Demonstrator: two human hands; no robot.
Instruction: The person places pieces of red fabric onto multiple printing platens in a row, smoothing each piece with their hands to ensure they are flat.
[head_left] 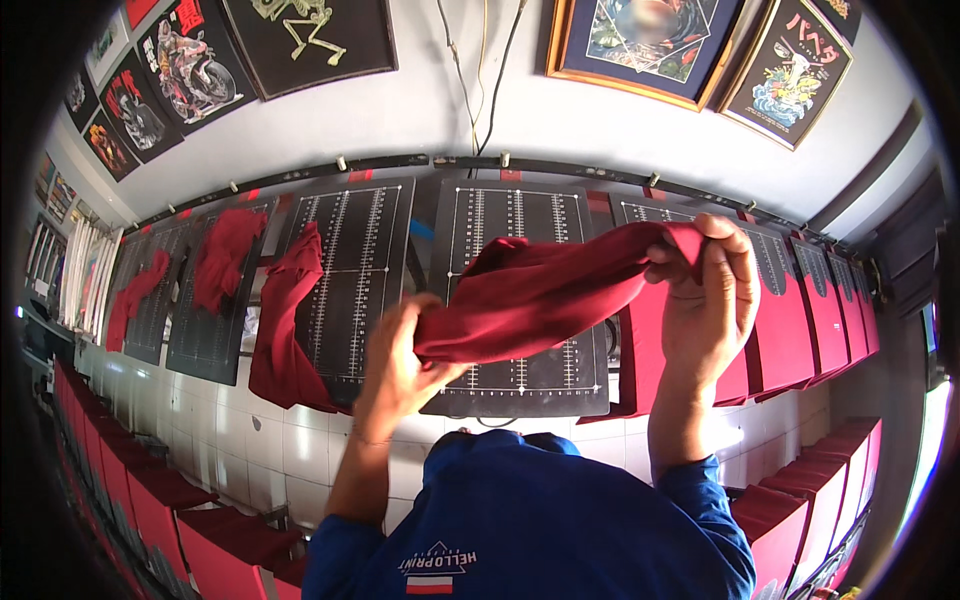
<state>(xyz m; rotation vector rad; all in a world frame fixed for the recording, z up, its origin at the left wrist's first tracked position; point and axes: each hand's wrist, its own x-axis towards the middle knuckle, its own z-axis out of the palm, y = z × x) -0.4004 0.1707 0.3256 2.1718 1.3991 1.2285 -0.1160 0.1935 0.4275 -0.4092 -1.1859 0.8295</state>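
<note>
Deep-red fabric [545, 300] is plain. The black board [545, 378] carries white ruled lines; the shirt [560, 530] is blue.

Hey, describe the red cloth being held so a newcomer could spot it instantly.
From the white wall, look down to the row of boards, then the black one directly ahead of the blue shirt. Crossing that board in view is a bunched dark red cloth, gripped by the left hand and right hand. Nearby red cloths lie on boards; only this one is held.
</note>
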